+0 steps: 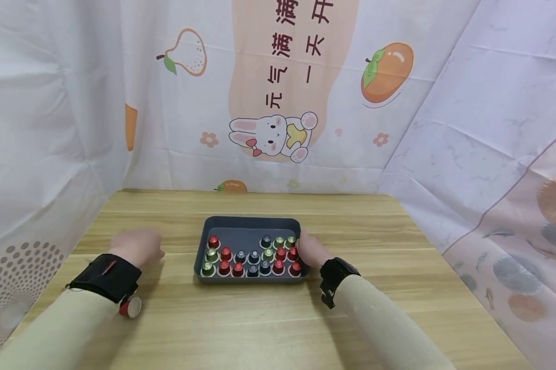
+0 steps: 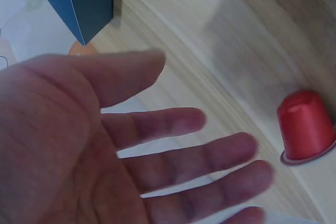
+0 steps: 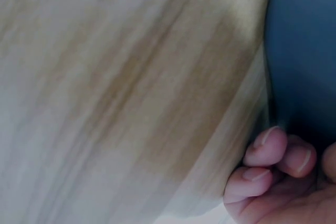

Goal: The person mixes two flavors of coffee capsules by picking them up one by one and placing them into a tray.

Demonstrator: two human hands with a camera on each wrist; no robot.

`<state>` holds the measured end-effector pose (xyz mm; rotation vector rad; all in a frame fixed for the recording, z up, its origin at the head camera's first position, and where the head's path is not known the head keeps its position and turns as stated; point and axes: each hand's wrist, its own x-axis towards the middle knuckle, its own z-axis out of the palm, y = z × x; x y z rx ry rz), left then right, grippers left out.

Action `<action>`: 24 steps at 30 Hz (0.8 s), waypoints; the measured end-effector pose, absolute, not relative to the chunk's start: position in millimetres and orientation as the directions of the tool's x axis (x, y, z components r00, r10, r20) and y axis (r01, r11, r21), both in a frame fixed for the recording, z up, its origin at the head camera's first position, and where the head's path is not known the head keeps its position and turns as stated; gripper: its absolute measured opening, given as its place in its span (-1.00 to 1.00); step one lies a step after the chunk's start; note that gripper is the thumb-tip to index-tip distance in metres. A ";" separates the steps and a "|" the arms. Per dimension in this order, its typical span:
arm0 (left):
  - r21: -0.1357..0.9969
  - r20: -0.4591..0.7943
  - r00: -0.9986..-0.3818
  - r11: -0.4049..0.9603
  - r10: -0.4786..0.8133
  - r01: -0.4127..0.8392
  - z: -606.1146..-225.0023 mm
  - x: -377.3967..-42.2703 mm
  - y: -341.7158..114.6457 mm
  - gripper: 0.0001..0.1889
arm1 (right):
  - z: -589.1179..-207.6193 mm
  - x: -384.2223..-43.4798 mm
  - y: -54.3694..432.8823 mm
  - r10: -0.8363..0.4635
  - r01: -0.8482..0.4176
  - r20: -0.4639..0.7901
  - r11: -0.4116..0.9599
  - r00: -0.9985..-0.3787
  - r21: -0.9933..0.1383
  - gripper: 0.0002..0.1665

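Note:
A dark grey-blue tray [image 1: 247,222] on the wooden table holds rows of small coffee capsules [image 1: 238,270] in red, green and dark blue. At the tray's right end is my right hand [image 1: 312,250], its fingers [image 3: 266,148] curled at the side wall and gripping it. Left of the tray, my left hand [image 1: 138,245] is over the table and blurred in the head view. The left wrist view shows its fingers [image 2: 194,158] spread and loosely extended, holding nothing. A single red coffee capsule [image 1: 131,307] is on the table below the left wrist.
Wood-grain tabletop [image 1: 268,329] surrounds the tray. A printed white curtain [image 1: 185,113] hangs behind the far table edge, with more cloth along both sides. Each wrist wears a black strap [image 1: 105,277]. In the tray, the capsules sit toward the near side.

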<state>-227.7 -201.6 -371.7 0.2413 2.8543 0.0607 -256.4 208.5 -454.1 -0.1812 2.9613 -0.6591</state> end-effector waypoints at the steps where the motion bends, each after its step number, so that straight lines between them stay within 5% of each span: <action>1: 0.058 -0.285 -0.946 0.988 0.152 0.141 -371.0 -227.1 -201.5 -0.79 | -454.0 -256.5 208.7 -0.137 -0.092 -0.074 0.897 -0.988 -0.433 -0.74; 9: -0.001 -0.356 -0.930 0.995 0.088 0.095 -368.2 -225.2 -200.1 -0.57 | -450.0 -256.6 209.0 -0.119 -0.065 -0.092 0.892 -0.989 -0.447 -0.77; 24: 0.040 -0.343 -0.934 0.995 0.103 0.095 -366.8 -221.8 -221.0 -0.71 | -448.5 -256.1 207.6 -0.139 -0.105 -0.058 0.915 -0.989 -0.390 -0.81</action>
